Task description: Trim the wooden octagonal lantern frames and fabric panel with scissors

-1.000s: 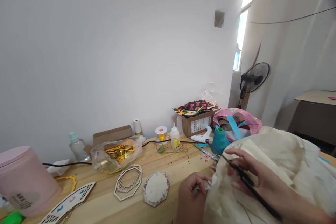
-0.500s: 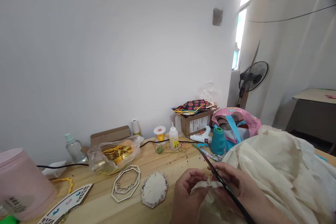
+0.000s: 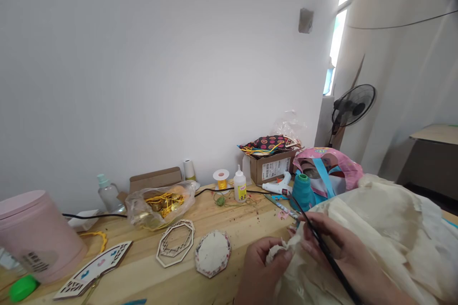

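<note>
Low in the head view, my left hand (image 3: 264, 267) is closed, its thumb and fingers pinching the crumpled edge of a cream cloth (image 3: 372, 209). Close on its right is my right hand (image 3: 336, 248), curled around a long thin black tool (image 3: 324, 247) that slants from upper left to lower right. The fingertips of that hand also touch the cloth edge. Whether the tool is tweezers or a brush cannot be made out. Left of my hands lies an eight-sided panel (image 3: 213, 253) with a speckled border, beside a fretwork octagonal frame (image 3: 175, 243).
A glue bottle (image 3: 240, 185), a yellow thread spool (image 3: 221, 181), a glue gun (image 3: 277, 184) and a teal thread cone (image 3: 302, 192) stand along the back. A pink bin (image 3: 39, 238) and a fan-shaped panel (image 3: 95, 269) are at left. Behind, a cardboard box (image 3: 270, 169) holds fabric.
My view has swung slightly left. The strip held taut between my hands is now bunched at my left fingers, and my right hand with the black tool sits a little farther from it.
</note>
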Demonstrator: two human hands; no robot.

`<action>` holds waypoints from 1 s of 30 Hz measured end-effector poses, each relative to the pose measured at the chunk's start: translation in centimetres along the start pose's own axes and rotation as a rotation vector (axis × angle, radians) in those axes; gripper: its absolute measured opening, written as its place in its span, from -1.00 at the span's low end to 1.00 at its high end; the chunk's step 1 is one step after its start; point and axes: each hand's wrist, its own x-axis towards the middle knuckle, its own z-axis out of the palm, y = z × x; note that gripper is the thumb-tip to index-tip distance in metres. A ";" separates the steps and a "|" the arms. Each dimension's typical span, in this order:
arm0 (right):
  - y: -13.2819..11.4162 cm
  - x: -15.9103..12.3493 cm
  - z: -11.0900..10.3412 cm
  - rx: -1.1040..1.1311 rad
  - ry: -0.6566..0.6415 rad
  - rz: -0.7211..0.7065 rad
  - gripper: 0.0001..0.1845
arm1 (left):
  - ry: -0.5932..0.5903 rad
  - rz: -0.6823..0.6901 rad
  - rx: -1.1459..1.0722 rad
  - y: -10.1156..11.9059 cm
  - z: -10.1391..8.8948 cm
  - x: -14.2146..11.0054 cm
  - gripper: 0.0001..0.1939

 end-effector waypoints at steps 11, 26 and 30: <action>0.6 -0.4 -6.1 -0.456 -0.360 -0.124 -0.50 | -0.013 0.040 0.077 -0.7 -0.1 -0.1 -0.68; -0.5 2.3 -6.4 -0.729 -0.552 -0.371 -0.54 | -0.107 0.200 0.166 0.6 0.5 -0.4 -0.87; -0.9 2.2 -6.8 -0.723 -0.479 -0.359 -0.61 | -0.108 0.188 0.175 0.8 0.5 -0.3 -0.87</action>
